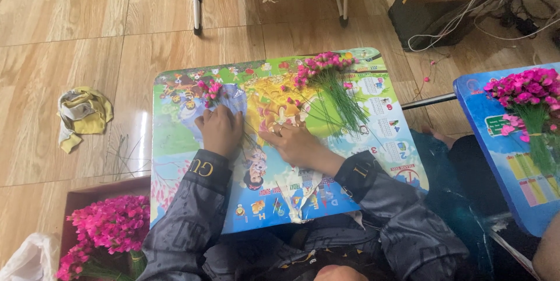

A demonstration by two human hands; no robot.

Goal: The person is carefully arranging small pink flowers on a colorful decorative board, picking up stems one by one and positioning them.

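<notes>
On the picture-covered table [373, 158], left hand [220, 130] pinches light, frail pink flowers [210, 90] by their stems; right hand [294, 144] lies open.

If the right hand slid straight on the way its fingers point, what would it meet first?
The right hand lies flat on the colourful table, fingers pointing towards the left hand. Going straight on, it would probably meet the thin green stems lying between them, then the left hand itself.

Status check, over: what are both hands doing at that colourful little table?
Left hand shut on pink flower sprig. Right hand flat on table, near loose stems. Nothing in the way.
</notes>
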